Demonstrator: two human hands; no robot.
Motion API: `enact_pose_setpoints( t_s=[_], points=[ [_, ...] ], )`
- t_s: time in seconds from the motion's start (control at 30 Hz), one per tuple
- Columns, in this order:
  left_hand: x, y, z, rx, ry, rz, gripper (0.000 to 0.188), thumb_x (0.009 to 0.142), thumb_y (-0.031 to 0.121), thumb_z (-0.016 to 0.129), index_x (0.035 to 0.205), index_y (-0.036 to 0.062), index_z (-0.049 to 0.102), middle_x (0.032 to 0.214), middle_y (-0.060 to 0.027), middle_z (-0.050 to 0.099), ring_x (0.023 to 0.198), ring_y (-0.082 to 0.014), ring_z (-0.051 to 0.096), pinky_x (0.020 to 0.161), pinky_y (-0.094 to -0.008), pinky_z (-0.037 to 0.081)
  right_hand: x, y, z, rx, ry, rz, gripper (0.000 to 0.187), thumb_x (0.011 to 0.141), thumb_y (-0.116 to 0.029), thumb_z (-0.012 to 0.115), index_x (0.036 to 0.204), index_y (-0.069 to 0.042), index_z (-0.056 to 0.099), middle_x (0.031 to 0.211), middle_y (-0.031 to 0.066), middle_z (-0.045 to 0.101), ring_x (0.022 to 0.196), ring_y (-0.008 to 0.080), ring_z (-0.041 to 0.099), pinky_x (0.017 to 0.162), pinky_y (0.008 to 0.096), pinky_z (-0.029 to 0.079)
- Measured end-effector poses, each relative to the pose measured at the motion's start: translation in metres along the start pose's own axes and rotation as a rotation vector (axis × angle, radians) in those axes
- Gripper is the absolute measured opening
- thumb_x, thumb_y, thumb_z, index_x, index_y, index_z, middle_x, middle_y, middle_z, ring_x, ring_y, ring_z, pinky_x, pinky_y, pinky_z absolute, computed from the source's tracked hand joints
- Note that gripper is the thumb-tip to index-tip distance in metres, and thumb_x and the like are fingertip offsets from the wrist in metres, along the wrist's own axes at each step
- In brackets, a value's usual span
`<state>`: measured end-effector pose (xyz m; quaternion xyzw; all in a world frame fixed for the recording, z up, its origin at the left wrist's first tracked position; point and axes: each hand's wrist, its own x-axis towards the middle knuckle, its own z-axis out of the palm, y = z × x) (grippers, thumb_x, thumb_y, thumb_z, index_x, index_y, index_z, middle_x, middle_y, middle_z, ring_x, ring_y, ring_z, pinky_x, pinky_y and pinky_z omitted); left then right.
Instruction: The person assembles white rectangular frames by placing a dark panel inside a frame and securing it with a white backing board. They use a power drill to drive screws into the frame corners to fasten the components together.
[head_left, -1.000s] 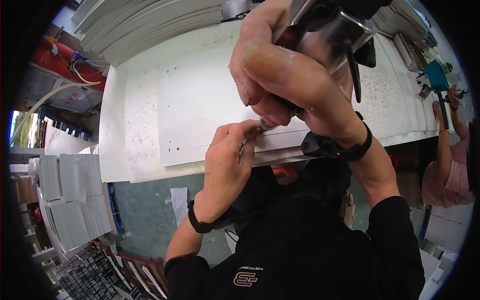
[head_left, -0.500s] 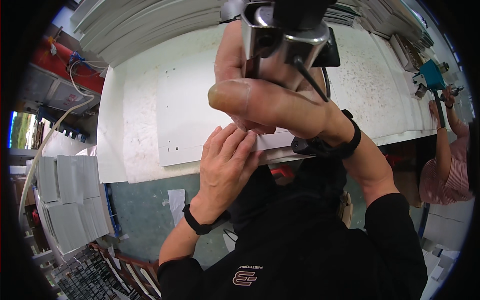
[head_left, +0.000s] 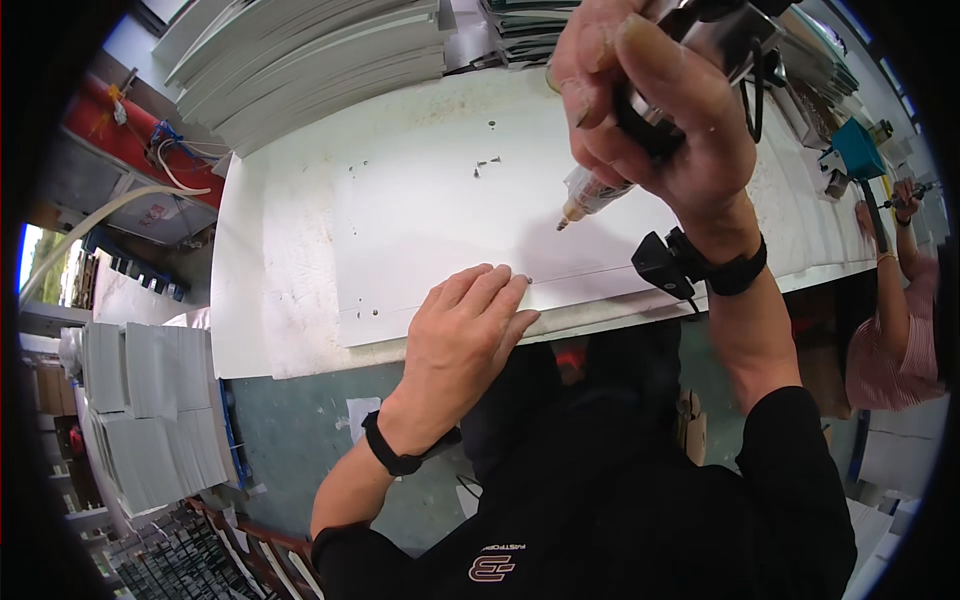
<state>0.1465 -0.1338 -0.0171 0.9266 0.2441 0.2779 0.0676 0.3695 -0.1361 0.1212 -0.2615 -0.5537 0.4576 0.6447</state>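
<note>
My right hand (head_left: 690, 140) is wrapped around a power screwdriver (head_left: 598, 192), raised over a white panel (head_left: 430, 220) with its tip angled down to the left, apart from the surface. Flat on the panel's near edge rests my left hand (head_left: 462, 325), fingers stretched out. A small screw head (head_left: 529, 280) shows right beside its fingertips. Several loose screws (head_left: 485, 164) lie farther back on the panel. Another dark screw or hole (head_left: 375, 312) sits near the panel's left corner, with small marks along that side.
Stacks of pale panels (head_left: 310, 75) line the back of the table (head_left: 250, 240). More stacked boards (head_left: 155, 400) stand at the left. On the far right, another person's arm (head_left: 890, 270) works near a teal tool (head_left: 855, 150). A pale hose (head_left: 110, 215) curves at upper left.
My right hand has lifted the screwdriver away from beside my left hand and moved right, uncovering the panel and loose screws. The left hand stays at the near edge, with its fingers now flatter.
</note>
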Motion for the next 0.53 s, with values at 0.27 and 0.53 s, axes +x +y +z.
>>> enact_pose_setpoints(
  t_s=[0.27,0.53],
  points=[
    [0.091,-0.076,-0.012,-0.001,-0.035,-0.124,0.009,0.092,0.010,0.071,0.101,0.0059,0.070,0.090,-0.0100,0.070,0.085,-0.0290,0.067,0.074,-0.0382,0.055,0.008,0.007,-0.046,0.061,-0.064,-0.166,0.030,0.100,-0.027,0.068,0.092,-0.003,0.051,0.070,0.0143,0.062,0.039,0.0135,0.046,0.035,0.0283,0.037],
    [0.127,-0.091,0.022,0.229,-0.210,-0.036,0.008,0.092,0.011,0.071,0.100,0.0095,0.072,0.094,-0.0072,0.070,0.092,-0.0273,0.066,0.079,-0.0381,0.054,0.009,0.006,-0.062,0.073,0.029,-0.168,0.029,0.099,-0.028,0.069,0.099,-0.004,0.053,0.072,0.0163,0.063,0.040,0.0143,0.047,0.036,0.0286,0.039]
  ],
)
